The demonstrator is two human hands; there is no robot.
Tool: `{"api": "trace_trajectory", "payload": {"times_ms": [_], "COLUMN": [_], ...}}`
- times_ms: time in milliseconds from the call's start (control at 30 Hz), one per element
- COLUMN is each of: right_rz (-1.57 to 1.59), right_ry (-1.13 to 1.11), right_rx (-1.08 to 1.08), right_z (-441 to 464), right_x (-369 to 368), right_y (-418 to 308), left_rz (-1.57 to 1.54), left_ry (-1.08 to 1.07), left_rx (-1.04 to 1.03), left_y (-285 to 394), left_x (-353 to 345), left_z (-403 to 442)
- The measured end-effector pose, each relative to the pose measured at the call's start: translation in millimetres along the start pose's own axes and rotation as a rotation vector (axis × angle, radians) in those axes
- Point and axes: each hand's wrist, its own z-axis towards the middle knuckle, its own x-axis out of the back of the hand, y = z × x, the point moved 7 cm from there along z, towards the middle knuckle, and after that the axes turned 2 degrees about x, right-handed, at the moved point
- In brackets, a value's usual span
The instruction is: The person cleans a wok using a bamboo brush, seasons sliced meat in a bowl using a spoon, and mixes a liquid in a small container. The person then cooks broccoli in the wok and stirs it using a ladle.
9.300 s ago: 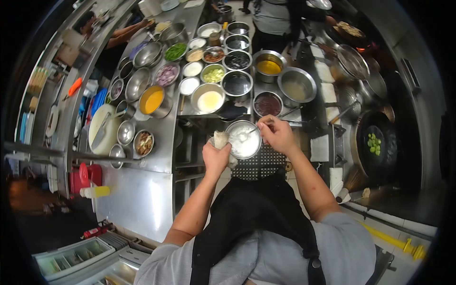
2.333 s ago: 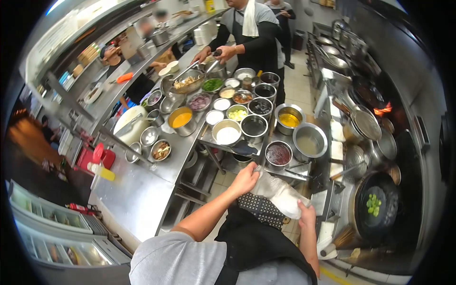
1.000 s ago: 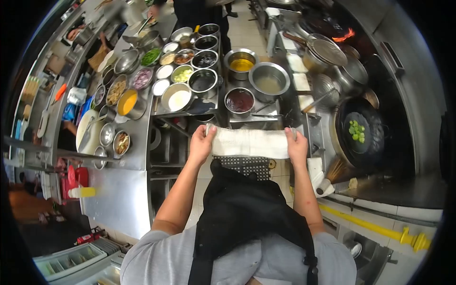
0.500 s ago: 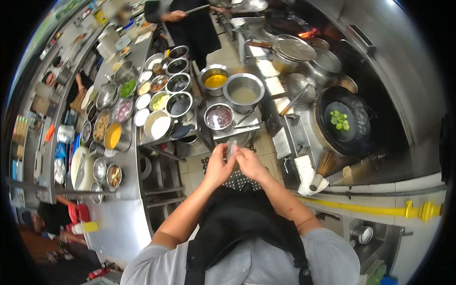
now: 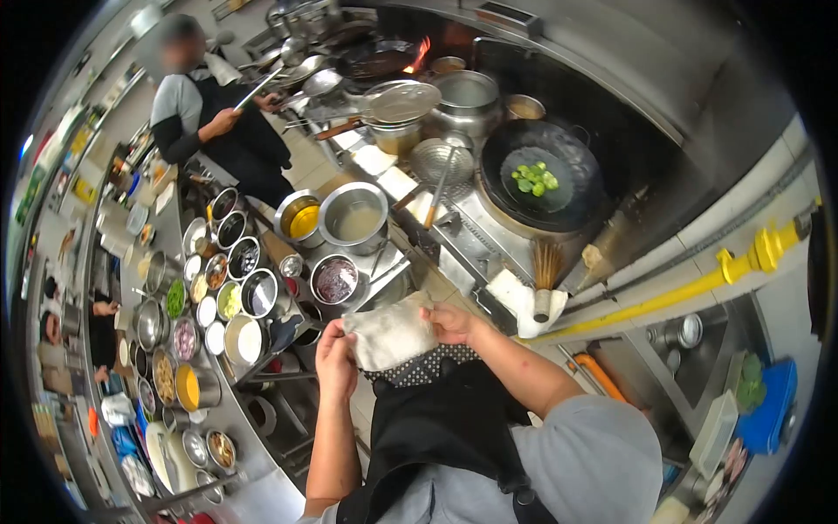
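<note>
A folded off-white cloth is stretched between my two hands, in front of the black apron. My left hand pinches its left edge, and my right hand pinches its upper right corner. Just beyond the cloth stands a pot of dark red sauce, with a large pot of cloudy liquid and a pot of yellow liquid behind it. To the right, green vegetable pieces lie in a black wok on the stove.
Bowls of ingredients, among them a pot of orange liquid, crowd the left counter. A co-worker stands at the far stove near a flame. A bamboo brush and a yellow pipe are at the right.
The cloth, folded and mostly hidden between my close hands half a second ago, now shows wide as my hands have parted. The view has turned right toward the stove.
</note>
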Motion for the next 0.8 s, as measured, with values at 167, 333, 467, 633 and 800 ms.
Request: {"api": "trace_trajectory", "payload": {"times_ms": [167, 333, 467, 633, 800], "right_rz": [-0.161, -0.043, -0.161, -0.551, -0.915], "right_ry": [0.249, 0.306, 0.324, 0.469, 0.591], "right_rx": [0.116, 0.022, -0.002, 0.018, 0.099], "right_z": [11.9, 12.2, 17.6, 14.5, 35.5], "right_x": [-14.3, -25.6, -14.7, -9.3, -4.6], "right_y": [-12.6, 1.1, 23.7, 9.2, 1.5], "left_rz": [-0.109, 0.074, 0.300, 0.509, 0.117], "left_ry": [0.006, 0.015, 0.124, 0.125, 0.180], "left_rx": [0.163, 0.184, 0.085, 0.009, 0.085], "left_y": [-62.4, -100.6, -114.0, -113.4, -118.1], "left_x": [45.7, 36.4, 19.1, 14.3, 13.6], "left_z": [31.5, 34.1, 40.0, 49.9, 67.3]}}
